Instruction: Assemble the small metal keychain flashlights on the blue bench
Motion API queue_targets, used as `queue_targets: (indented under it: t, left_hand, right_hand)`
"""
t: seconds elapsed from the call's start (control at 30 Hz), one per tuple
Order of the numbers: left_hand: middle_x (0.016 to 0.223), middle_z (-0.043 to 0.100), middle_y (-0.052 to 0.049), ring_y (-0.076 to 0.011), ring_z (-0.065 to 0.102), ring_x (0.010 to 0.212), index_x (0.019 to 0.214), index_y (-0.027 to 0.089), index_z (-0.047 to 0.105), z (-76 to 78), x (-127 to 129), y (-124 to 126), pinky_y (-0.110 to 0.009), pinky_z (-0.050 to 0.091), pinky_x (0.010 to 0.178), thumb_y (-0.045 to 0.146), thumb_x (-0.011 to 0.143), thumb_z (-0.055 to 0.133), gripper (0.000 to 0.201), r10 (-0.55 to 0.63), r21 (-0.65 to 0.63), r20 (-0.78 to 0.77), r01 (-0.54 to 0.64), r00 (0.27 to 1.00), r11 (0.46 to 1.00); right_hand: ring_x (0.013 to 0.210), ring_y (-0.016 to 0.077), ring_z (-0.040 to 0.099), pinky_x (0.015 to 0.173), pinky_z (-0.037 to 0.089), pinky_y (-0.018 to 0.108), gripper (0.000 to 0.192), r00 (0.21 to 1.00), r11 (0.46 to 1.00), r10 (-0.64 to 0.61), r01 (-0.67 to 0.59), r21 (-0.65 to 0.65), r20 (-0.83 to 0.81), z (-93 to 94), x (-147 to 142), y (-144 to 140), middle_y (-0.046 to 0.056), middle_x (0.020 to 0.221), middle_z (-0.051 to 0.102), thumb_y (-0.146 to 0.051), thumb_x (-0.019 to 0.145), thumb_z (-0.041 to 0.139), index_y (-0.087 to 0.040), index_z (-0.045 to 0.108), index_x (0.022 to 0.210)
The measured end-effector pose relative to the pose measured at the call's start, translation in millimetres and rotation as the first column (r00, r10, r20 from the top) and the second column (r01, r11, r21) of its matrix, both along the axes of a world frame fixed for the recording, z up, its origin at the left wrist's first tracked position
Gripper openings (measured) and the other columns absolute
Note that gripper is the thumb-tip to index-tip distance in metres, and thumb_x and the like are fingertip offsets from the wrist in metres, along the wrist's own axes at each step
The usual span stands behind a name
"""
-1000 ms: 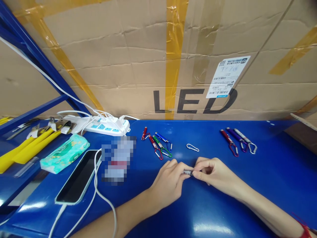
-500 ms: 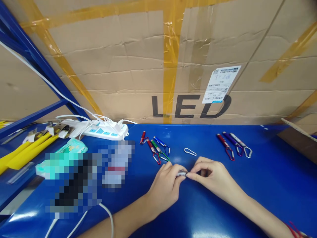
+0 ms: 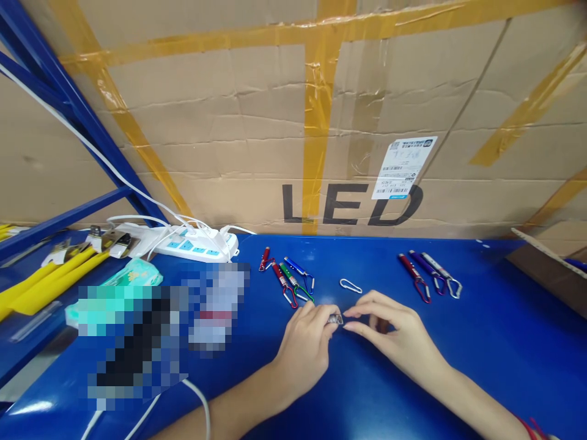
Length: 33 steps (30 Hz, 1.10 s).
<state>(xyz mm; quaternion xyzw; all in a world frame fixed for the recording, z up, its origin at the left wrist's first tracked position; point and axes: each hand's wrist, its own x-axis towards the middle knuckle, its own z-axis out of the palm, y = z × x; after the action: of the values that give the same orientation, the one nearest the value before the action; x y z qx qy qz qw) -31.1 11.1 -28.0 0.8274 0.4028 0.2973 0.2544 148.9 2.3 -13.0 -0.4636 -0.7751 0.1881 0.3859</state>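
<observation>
My left hand [image 3: 305, 342] is closed around a silver mini flashlight [image 3: 336, 319]; only its end shows past the fingers, the rest being hidden in the grip. Just right of that end is my right hand [image 3: 394, 327], thumb and index finger slightly apart, with nothing visible between them. Beyond the hands, a loose silver carabiner [image 3: 351, 285] lies on the blue table [image 3: 389, 391]. To its left are a green flashlight [image 3: 290, 275], a blue one [image 3: 297, 266] and red ones [image 3: 279, 276], with carabiners attached. Farther right lie red [image 3: 409, 267], purple [image 3: 422, 263] and silver [image 3: 435, 265] ones.
A white power strip [image 3: 197, 249] with cables sits at the back left. Yellow-handled tools [image 3: 59, 281], a turquoise packet [image 3: 137, 272] and blurred-out items lie at left. A large cardboard box [image 3: 257, 134] stands behind the table; a carton [image 3: 545, 275] is at right.
My right thumb and index finger have come off the flashlight's end and parted slightly. The flashlight stays in my left hand. The view has tilted up a little.
</observation>
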Motion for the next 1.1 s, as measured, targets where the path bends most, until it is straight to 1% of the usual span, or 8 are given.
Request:
queue_targets:
  t: [0.1,0.2,0.27,0.6,0.73,0.93,1.03,1.1]
  left_hand:
    - [0.079,0.057,-0.003,-0.0175,0.046,0.075,0.094,0.016,0.051,-0.7,0.4,0.1,-0.029,0.034,0.066,0.012,0.088,0.032,0.02,-0.012,0.011,0.003,0.012,1.0,1.0]
    - [0.081,0.058,-0.002,-0.0168,0.045,0.074,0.091,0.017,0.05,-0.9,0.7,0.4,-0.029,0.033,0.067,0.01,0.088,0.033,0.019,-0.013,0.012,0.004,0.013,1.0,1.0]
    - [0.082,0.058,-0.001,-0.0163,0.045,0.073,0.09,0.017,0.05,-0.7,0.8,0.7,-0.029,0.033,0.066,0.009,0.087,0.034,0.018,-0.023,0.018,0.005,0.023,1.0,1.0]
    - [0.085,0.057,-0.001,-0.0155,0.043,0.075,0.088,0.015,0.048,1.6,0.2,0.4,-0.028,0.032,0.067,0.009,0.088,0.036,0.013,-0.077,-0.041,-0.023,0.076,0.997,0.996]
    - [0.089,0.056,0.0,-0.0154,0.042,0.078,0.092,0.016,0.049,0.8,-1.7,-0.1,-0.028,0.032,0.071,0.01,0.089,0.037,0.014,-0.114,-0.046,-0.005,0.114,0.993,0.992]
    - [0.083,0.056,-0.002,-0.0149,0.043,0.078,0.09,0.015,0.051,-2.1,-2.1,1.1,-0.026,0.035,0.071,0.011,0.089,0.038,0.013,-0.163,-0.042,-0.015,0.162,0.987,0.986]
    - [0.083,0.056,-0.002,-0.0152,0.044,0.079,0.091,0.015,0.053,-0.7,-2.1,0.6,-0.027,0.036,0.075,0.013,0.091,0.037,0.016,-0.16,-0.037,-0.029,0.159,0.987,0.987]
    - [0.087,0.056,-0.003,-0.0153,0.046,0.082,0.097,0.016,0.053,1.7,-2.8,-0.9,-0.027,0.037,0.078,0.016,0.091,0.039,0.015,-0.145,-0.065,-0.014,0.143,0.989,0.988]
  right_hand:
    - [0.052,0.0051,0.05,0.051,0.044,0.018,0.012,0.996,0.994,0.015,-0.024,0.102,0.087,-1.7,1.6,-0.3,0.003,0.083,0.058,-0.026,0.083,0.058,-0.019,0.066,0.087]
    - [0.057,0.0049,0.053,0.054,0.044,0.016,0.009,0.994,0.972,0.01,-0.034,0.232,0.106,-2.9,1.6,-1.4,0.001,0.082,0.058,-0.022,0.084,0.057,-0.02,0.065,0.088]
    - [0.058,0.0046,0.055,0.055,0.044,0.016,0.009,0.992,0.959,-0.001,-0.036,0.282,0.13,-2.7,1.3,-2.2,0.001,0.082,0.058,-0.021,0.084,0.056,-0.02,0.065,0.088]
    - [0.057,0.0037,0.055,0.054,0.043,0.014,0.013,0.974,0.942,0.002,-0.078,0.327,0.226,1.2,1.9,-3.3,0.001,0.083,0.058,-0.022,0.087,0.053,-0.021,0.064,0.092]
    - [0.054,0.0047,0.054,0.051,0.043,0.015,0.011,0.98,0.962,0.017,-0.07,0.264,0.198,-0.5,4.3,-0.6,0.002,0.081,0.057,-0.024,0.086,0.054,-0.021,0.065,0.087]
    - [0.053,0.0073,0.054,0.045,0.041,0.017,0.015,0.993,0.996,0.05,-0.057,0.069,0.109,-5.3,5.5,2.8,0.002,0.076,0.057,-0.029,0.083,0.056,-0.021,0.066,0.075]
    - [0.047,0.0056,0.049,0.043,0.04,0.017,0.018,0.998,1.0,0.023,-0.022,-0.017,0.064,-7.5,6.1,4.5,0.002,0.075,0.057,-0.034,0.08,0.059,-0.02,0.067,0.071]
    - [0.045,0.0055,0.047,0.043,0.041,0.017,0.02,0.998,0.999,-0.003,0.006,-0.04,0.066,-8.3,8.1,6.4,0.002,0.075,0.057,-0.038,0.078,0.062,-0.02,0.067,0.07]
